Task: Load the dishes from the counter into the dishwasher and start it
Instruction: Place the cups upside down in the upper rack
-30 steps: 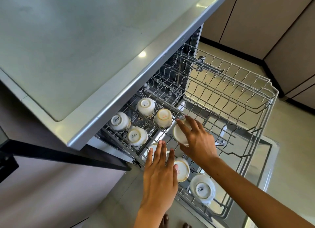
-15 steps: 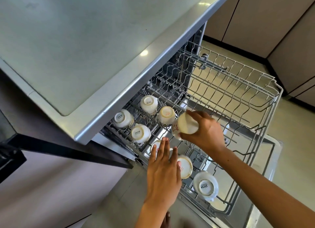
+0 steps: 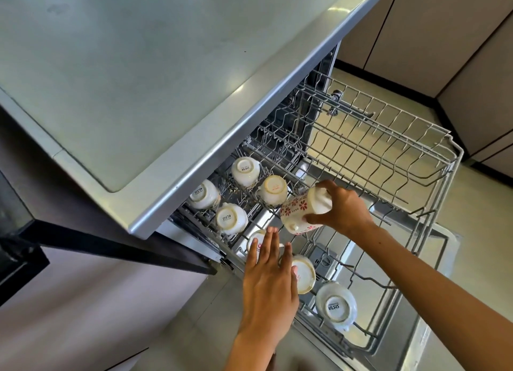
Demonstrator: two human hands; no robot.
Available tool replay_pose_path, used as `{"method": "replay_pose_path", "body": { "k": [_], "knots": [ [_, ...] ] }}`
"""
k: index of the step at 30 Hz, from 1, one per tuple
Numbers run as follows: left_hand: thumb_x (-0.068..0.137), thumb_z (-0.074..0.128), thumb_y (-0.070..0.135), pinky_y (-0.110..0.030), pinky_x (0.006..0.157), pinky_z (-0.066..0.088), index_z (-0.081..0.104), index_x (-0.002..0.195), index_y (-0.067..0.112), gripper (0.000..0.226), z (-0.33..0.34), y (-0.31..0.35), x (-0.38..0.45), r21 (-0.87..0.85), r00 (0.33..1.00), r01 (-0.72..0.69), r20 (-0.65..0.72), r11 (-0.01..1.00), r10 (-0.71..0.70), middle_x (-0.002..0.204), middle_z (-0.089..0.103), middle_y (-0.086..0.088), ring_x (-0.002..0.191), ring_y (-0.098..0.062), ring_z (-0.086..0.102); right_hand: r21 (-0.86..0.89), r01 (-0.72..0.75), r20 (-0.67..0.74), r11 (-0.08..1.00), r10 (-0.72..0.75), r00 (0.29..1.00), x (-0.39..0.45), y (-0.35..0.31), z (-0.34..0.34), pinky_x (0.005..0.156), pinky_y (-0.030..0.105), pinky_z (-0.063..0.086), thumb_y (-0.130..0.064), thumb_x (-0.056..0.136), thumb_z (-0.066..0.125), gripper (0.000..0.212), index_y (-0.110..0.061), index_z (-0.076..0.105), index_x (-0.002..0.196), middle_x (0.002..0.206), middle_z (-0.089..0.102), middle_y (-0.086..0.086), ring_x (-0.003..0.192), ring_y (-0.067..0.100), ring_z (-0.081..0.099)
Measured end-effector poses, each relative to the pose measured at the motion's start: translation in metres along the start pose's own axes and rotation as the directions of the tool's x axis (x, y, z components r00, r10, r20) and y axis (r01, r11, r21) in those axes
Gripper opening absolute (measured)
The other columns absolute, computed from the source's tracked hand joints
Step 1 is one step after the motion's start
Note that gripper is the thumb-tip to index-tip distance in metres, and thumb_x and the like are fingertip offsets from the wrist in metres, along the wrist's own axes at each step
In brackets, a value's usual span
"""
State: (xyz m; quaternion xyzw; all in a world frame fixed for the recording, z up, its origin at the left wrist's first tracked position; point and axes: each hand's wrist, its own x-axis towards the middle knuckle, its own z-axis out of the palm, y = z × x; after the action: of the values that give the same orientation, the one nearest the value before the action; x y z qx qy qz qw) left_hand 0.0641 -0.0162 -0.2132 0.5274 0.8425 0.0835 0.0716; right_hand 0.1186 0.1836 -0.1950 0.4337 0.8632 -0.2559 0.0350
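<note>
The dishwasher's upper wire rack (image 3: 433, 159) is pulled out under the counter. Several white cups stand upside down in its left part, among them one marked SISTA (image 3: 231, 218). My right hand (image 3: 342, 208) grips a white cup with red flowers (image 3: 301, 212), lifted and tilted on its side above the rack. My left hand (image 3: 268, 284) is spread flat, fingers straight, over two upturned cups (image 3: 304, 273) at the rack's near edge. One more upturned cup (image 3: 336, 305) sits at the front right.
The grey counter top (image 3: 138, 79) overhangs the rack's left side. The open dishwasher door (image 3: 433, 329) lies below the rack. Beige cabinet doors (image 3: 458, 37) stand at the back right, with tiled floor between.
My right hand has lifted the flowered cup out of the rack and tipped it on its side. My left hand has stayed over the near cups.
</note>
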Motion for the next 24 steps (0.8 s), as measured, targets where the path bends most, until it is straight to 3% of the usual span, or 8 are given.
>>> {"method": "replay_pose_path", "body": {
  "k": [6,9,12,15,18,20,22,24],
  "knots": [
    [0.092,0.03,0.033,-0.044,0.109,0.021,0.062,0.121,0.011,0.049,-0.001,0.0,0.001,0.005,1.0,0.005,0.01,1.0,-0.005,0.139,0.044,-0.017,0.136,-0.026,0.033,-0.061,0.007,0.013,0.998,-0.006,1.0,-0.003,-0.003,0.002,0.068,0.032,0.053,-0.043,0.072,0.074,0.08,-0.023,0.034,0.138,0.123,0.059,0.01,0.094,0.026,0.062],
    [0.092,0.029,0.033,-0.044,0.108,0.02,0.064,0.119,0.011,0.05,-0.003,0.0,0.001,0.008,1.0,0.009,0.017,1.0,-0.01,0.137,0.046,-0.018,0.135,-0.027,0.035,-0.12,0.04,0.041,0.992,-0.035,0.999,-0.01,-0.001,0.008,0.074,0.035,0.053,-0.05,0.081,0.062,0.086,-0.022,0.015,0.147,0.149,0.031,0.01,0.115,0.029,0.054],
    [0.092,0.029,0.033,-0.044,0.11,0.019,0.064,0.119,0.011,0.049,-0.002,-0.001,0.001,0.012,1.0,0.009,0.025,1.0,-0.009,0.138,0.046,-0.018,0.136,-0.027,0.034,-0.095,0.048,0.046,0.994,-0.043,0.998,-0.02,0.002,0.014,0.087,0.041,0.05,-0.056,0.083,0.053,0.09,-0.021,0.003,0.149,0.156,0.006,0.008,0.134,0.03,0.035],
    [0.092,0.029,0.034,-0.045,0.107,0.022,0.065,0.116,0.011,0.049,-0.002,-0.002,0.001,-0.013,0.999,-0.01,0.045,1.0,0.011,0.137,0.048,-0.017,0.134,-0.026,0.037,-0.036,0.082,-0.104,0.996,-0.085,0.991,-0.034,0.002,0.017,0.089,0.042,0.048,-0.047,0.084,0.059,0.08,-0.012,0.023,0.146,0.154,0.021,0.01,0.133,0.03,0.037],
    [0.093,0.029,0.033,-0.042,0.114,0.02,0.063,0.121,0.015,0.047,-0.01,-0.003,0.0,-0.127,0.999,-0.028,0.036,0.992,0.033,0.139,0.047,-0.011,0.136,-0.021,0.034,0.024,0.131,-0.29,0.991,-0.118,0.95,-0.054,0.003,0.011,0.072,0.04,0.054,-0.029,0.083,0.067,0.053,-0.007,0.051,0.128,0.133,0.052,0.012,0.106,0.031,0.06],
    [0.097,0.036,0.026,-0.037,0.116,0.018,0.057,0.128,0.018,0.038,-0.028,-0.004,-0.003,-0.266,0.999,0.002,0.033,0.964,0.007,0.145,0.041,-0.005,0.139,-0.016,0.027,0.099,0.153,-0.33,0.983,-0.112,0.937,-0.072,-0.002,-0.001,0.068,0.036,0.056,-0.022,0.082,0.068,0.038,-0.008,0.06,0.117,0.111,0.067,0.007,0.089,0.024,0.067],
    [0.096,0.044,0.019,-0.04,0.114,0.025,0.056,0.128,0.02,0.035,-0.059,-0.001,-0.013,-0.288,1.0,-0.01,-0.019,0.958,0.005,0.145,0.042,-0.001,0.138,-0.016,0.029,0.151,0.197,-0.332,0.969,-0.138,0.933,-0.095,-0.014,-0.017,0.066,0.031,0.056,-0.015,0.081,0.069,0.026,-0.011,0.065,0.107,0.092,0.073,0.001,0.078,0.017,0.069],
    [0.097,0.037,0.029,-0.036,0.114,0.026,0.055,0.129,0.023,0.037,-0.109,0.005,-0.034,-0.282,0.996,-0.025,-0.093,0.959,-0.001,0.145,0.041,0.004,0.139,-0.013,0.028,0.15,0.247,-0.345,0.957,-0.184,0.92,-0.121,-0.035,-0.043,0.061,0.033,0.056,-0.016,0.08,0.07,0.016,-0.014,0.069,0.096,0.081,0.073,-0.001,0.07,0.017,0.069]
  ]
}}
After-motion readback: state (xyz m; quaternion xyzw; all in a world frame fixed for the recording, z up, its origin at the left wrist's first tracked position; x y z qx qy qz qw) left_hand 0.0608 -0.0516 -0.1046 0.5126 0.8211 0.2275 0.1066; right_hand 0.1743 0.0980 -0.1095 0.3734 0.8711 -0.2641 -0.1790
